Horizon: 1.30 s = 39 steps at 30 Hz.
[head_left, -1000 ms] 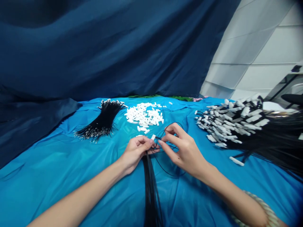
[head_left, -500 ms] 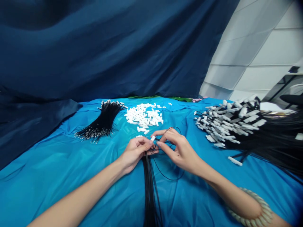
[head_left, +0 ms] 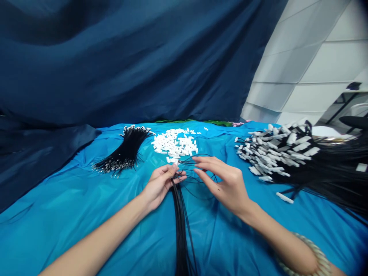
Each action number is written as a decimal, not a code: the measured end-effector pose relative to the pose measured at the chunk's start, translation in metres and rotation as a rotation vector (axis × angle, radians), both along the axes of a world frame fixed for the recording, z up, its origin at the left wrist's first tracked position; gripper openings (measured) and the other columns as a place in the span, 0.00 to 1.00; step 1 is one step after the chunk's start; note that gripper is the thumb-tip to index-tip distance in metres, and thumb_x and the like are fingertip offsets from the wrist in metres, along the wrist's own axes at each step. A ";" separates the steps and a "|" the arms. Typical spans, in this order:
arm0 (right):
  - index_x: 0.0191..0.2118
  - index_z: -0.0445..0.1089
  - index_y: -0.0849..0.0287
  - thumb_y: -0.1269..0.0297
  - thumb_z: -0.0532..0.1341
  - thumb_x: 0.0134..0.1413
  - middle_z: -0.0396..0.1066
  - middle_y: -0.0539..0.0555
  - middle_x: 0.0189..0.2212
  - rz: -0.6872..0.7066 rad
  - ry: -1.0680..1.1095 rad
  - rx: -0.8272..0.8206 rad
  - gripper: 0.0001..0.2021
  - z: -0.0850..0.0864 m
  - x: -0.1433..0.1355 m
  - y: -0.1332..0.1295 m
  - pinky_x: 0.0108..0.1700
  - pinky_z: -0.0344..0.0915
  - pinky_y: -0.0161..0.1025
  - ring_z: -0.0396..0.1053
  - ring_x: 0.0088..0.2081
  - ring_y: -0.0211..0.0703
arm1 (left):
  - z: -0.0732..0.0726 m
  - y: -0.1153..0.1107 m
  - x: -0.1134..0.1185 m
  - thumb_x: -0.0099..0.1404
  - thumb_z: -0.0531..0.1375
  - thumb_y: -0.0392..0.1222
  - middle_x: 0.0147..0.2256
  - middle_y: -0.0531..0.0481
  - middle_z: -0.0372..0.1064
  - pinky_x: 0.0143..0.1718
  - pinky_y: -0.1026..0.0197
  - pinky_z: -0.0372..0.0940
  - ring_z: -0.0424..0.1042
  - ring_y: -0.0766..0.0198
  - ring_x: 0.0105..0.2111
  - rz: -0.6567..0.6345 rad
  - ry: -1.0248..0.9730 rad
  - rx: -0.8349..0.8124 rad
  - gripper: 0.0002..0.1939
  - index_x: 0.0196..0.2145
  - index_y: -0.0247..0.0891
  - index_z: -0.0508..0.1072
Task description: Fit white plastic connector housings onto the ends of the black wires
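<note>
My left hand (head_left: 162, 182) is closed, its thumb and fingers pinching a white plastic connector (head_left: 176, 162) together with black wires. From under its fingers a bundle of long black wires (head_left: 181, 230) hangs down toward the front edge of the view. To the right, my right hand (head_left: 222, 178) has its fingers apart, beside thin looped black wires (head_left: 188, 178) that run from the left hand. It does not grip any of them that I can see. Just beyond both hands lies a pile of loose white connectors (head_left: 175, 143).
A fanned bundle of short black wires (head_left: 126, 151) with metal-tipped ends lies at the left. On the right, a large heap of white connectors (head_left: 270, 151) sits on long black cables (head_left: 330, 184). Blue cloth (head_left: 86, 214) covers the table; a dark blue curtain (head_left: 129, 65) hangs behind.
My right hand has drawn back to the right and spread its fingers, apart from the white connector. My left hand, still pinching the connector, has shifted slightly left.
</note>
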State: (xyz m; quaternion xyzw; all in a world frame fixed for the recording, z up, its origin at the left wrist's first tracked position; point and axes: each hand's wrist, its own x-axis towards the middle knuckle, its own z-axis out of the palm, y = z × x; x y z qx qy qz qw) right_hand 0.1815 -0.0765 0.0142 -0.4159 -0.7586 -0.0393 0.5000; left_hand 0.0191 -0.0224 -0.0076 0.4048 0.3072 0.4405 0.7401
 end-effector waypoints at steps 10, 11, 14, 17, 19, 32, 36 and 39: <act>0.34 0.68 0.55 0.66 0.55 0.54 0.72 0.47 0.34 -0.010 -0.552 0.137 0.05 -0.003 0.005 0.000 0.52 0.45 0.54 0.59 0.48 0.45 | 0.003 0.005 -0.006 0.55 0.58 0.40 0.26 0.47 0.70 0.36 0.60 0.65 0.69 0.65 0.30 0.015 -0.007 -0.011 0.06 0.28 0.33 0.68; 0.34 0.68 0.55 0.67 0.55 0.54 0.72 0.46 0.33 -0.026 -0.553 0.146 0.05 -0.004 0.006 0.001 0.52 0.45 0.53 0.60 0.47 0.44 | 0.004 0.004 -0.006 0.55 0.58 0.40 0.26 0.47 0.70 0.36 0.59 0.65 0.69 0.66 0.29 0.009 0.000 -0.015 0.07 0.29 0.33 0.68; 0.33 0.67 0.55 0.70 0.55 0.54 0.72 0.45 0.34 -0.060 -0.550 0.168 0.05 -0.003 0.009 0.003 0.51 0.46 0.53 0.61 0.44 0.43 | 0.005 0.004 -0.007 0.55 0.57 0.42 0.27 0.48 0.69 0.37 0.58 0.65 0.69 0.66 0.29 -0.017 0.022 -0.022 0.08 0.30 0.33 0.68; 0.32 0.67 0.55 0.73 0.55 0.52 0.72 0.44 0.32 -0.086 -0.494 0.212 0.06 -0.004 0.012 0.006 0.51 0.47 0.52 0.61 0.43 0.42 | 0.006 0.003 -0.008 0.54 0.58 0.41 0.26 0.50 0.67 0.37 0.57 0.65 0.69 0.66 0.27 -0.052 0.028 -0.072 0.07 0.29 0.34 0.68; 0.31 0.67 0.56 0.74 0.55 0.52 0.72 0.44 0.31 -0.113 -0.436 0.251 0.06 -0.007 0.012 0.008 0.51 0.47 0.51 0.62 0.42 0.42 | 0.007 0.002 -0.008 0.54 0.58 0.40 0.24 0.51 0.66 0.36 0.55 0.65 0.69 0.66 0.24 -0.090 0.017 -0.119 0.06 0.28 0.34 0.67; 0.30 0.69 0.55 0.72 0.60 0.46 0.70 0.44 0.33 -0.067 -0.457 0.562 0.05 -0.019 -0.005 0.002 0.51 0.52 0.49 0.60 0.38 0.37 | 0.006 -0.003 0.000 0.58 0.54 0.38 0.21 0.49 0.68 0.31 0.66 0.66 0.70 0.68 0.24 -0.030 -0.141 -0.124 0.09 0.24 0.30 0.69; 0.29 0.69 0.56 0.74 0.57 0.49 0.69 0.44 0.38 -0.002 -0.508 0.631 0.07 -0.026 -0.011 0.004 0.52 0.51 0.49 0.60 0.38 0.34 | 0.008 -0.007 0.001 0.58 0.54 0.38 0.22 0.49 0.69 0.31 0.68 0.65 0.69 0.70 0.23 -0.046 -0.200 -0.161 0.10 0.24 0.30 0.70; 0.29 0.70 0.56 0.74 0.57 0.48 0.68 0.43 0.38 -0.011 -0.483 0.648 0.07 -0.029 -0.012 0.006 0.52 0.51 0.48 0.60 0.37 0.33 | 0.008 -0.009 0.003 0.57 0.56 0.38 0.22 0.50 0.69 0.29 0.70 0.65 0.69 0.71 0.23 -0.055 -0.218 -0.184 0.08 0.24 0.31 0.70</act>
